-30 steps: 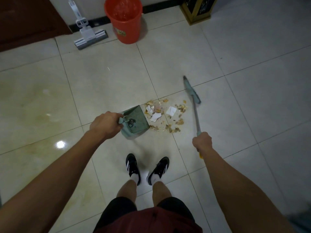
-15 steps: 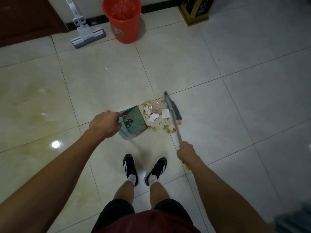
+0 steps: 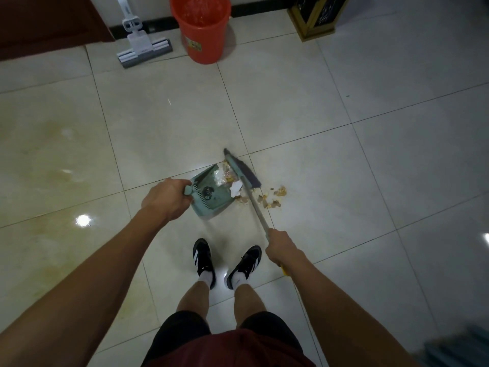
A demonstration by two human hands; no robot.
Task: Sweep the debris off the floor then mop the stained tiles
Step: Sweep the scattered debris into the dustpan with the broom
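At lower centre, the right hand (image 3: 281, 246) grips the broom (image 3: 242, 174); the left hand (image 3: 165, 198) curls round the dustpan (image 3: 211, 196) handle. Since a second ago the bristles have pushed most debris (image 3: 275, 196) into the pan; crumbs remain right of it. The mop (image 3: 144, 50) waits, upper left.

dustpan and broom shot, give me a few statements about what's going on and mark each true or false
1. The left hand holds the green dustpan by its handle. True.
2. All the debris is inside the dustpan. False: some scraps lie on the tile to the right of the broom.
3. The right hand holds the broom's handle. True.
4. The mop is in use on the stains. False: it stands untouched by the wall, beside the orange bucket.
5. The broom head is at the dustpan's open mouth. True.
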